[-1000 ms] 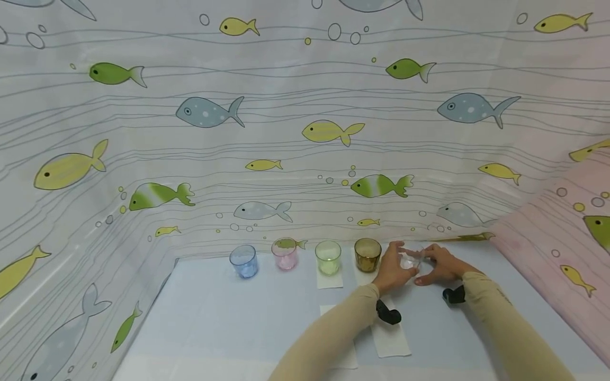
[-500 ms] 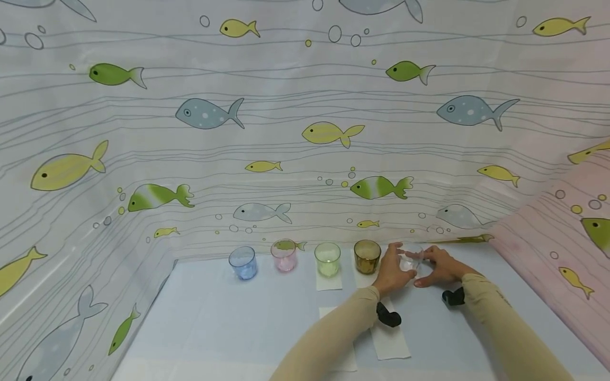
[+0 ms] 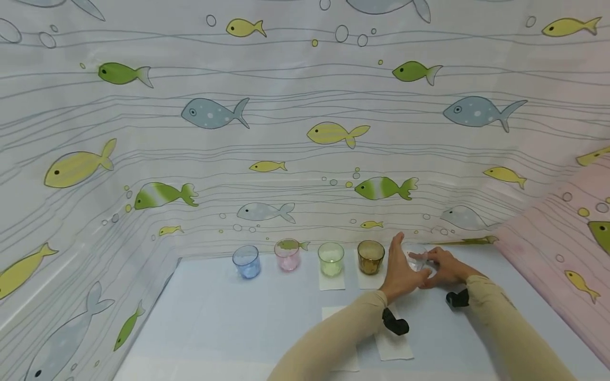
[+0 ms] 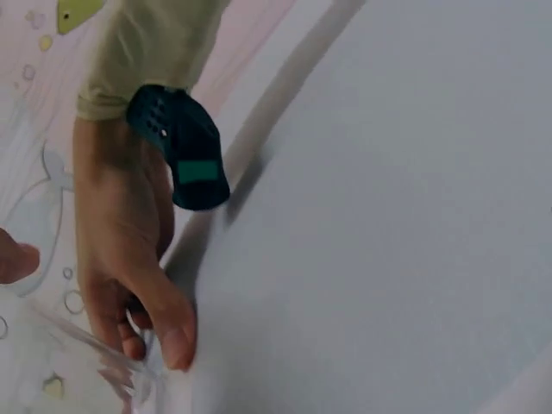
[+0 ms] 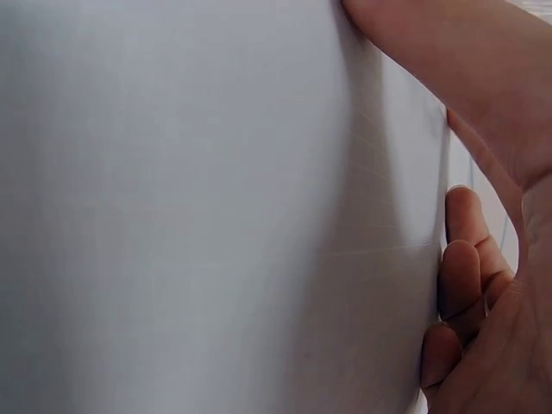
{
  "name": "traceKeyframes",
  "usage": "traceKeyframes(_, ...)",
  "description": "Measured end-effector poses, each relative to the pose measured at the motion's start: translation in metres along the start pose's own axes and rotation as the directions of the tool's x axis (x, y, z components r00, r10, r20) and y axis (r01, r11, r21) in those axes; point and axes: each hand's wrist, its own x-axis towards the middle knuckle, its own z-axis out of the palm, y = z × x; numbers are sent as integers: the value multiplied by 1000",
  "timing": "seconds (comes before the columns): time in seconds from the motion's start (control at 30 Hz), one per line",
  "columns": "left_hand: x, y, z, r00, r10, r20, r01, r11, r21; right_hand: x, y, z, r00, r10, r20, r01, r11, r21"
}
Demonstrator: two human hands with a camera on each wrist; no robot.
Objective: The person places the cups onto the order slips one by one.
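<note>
A clear glass (image 3: 415, 260) stands at the right end of a row of glasses near the back wall. My right hand (image 3: 444, 267) holds its right side, with thumb and fingers around it. On the other side, my left hand (image 3: 400, 272) has its fingers straight and spread, the forefinger pointing up apart from the rim. Just left of that hand is an amber glass (image 3: 370, 257). In the left wrist view, the right hand (image 4: 121, 233) curls at the clear glass (image 4: 78, 362). The right wrist view shows the curled fingers (image 5: 461, 276) close over the table, the glass hidden.
Further left stand a green glass (image 3: 331, 259), a pink glass (image 3: 287, 255) and a blue glass (image 3: 247, 262). White paper strips lie under the green and amber glasses, and another paper strip (image 3: 394, 346) lies nearer, partly under the left arm. A fish-print curtain (image 3: 267, 148) bounds the table.
My left hand has loosened from the clear glass, its fingers straightening and spreading. The right hand keeps its hold; the glass has barely moved. The head view has shifted slightly.
</note>
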Motion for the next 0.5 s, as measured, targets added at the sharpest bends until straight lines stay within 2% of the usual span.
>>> traceKeyframes(0.13,-4,23,-10,993,112,-46,-112,994,7,-1,-2,-3,998,53,30,-53,999,2)
traceKeyframes(0.33,-11,52,-36,969,240,-65,-239,971,18,-2,-4,-4,999,29,34,-29,999,-13)
traceKeyframes(0.5,-27,61,-71,924,377,-55,-378,926,0,-1,-4,-1,999,32,30,-31,999,-16)
